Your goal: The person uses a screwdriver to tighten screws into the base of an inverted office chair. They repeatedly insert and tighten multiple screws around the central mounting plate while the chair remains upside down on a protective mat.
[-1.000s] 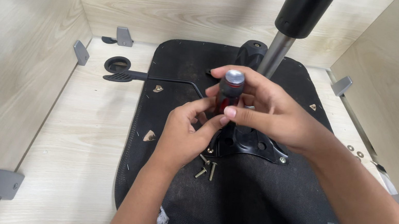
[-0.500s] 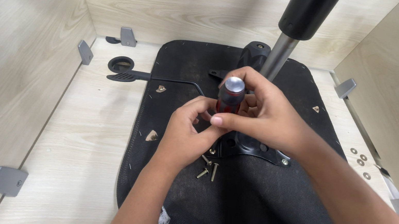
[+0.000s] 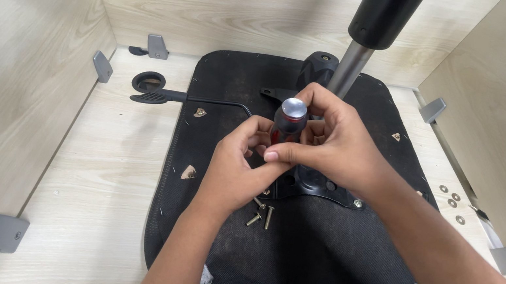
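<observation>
Both hands met over the chair seat (image 3: 315,263) | right hand (image 3: 332,143) fingers gripped the screwdriver (image 3: 289,122) | left hand (image 3: 239,173) fingers curled beneath it | loose screws (image 3: 261,212) beside.

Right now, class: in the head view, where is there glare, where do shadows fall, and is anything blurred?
Head view: glare on the screwdriver's shiny cap; soft, even lighting, with only faint shadow under the hands on the black seat base; loose screws stay sharp; edges look slightly bent by the wide lens.

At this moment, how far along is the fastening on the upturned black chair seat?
Done: black metal bracket sits on the black fabric seat underside. In hand: both hands, right hand and left hand, hold an upright red-and-black screwdriver. Left: loose brass screws and washers.
</observation>
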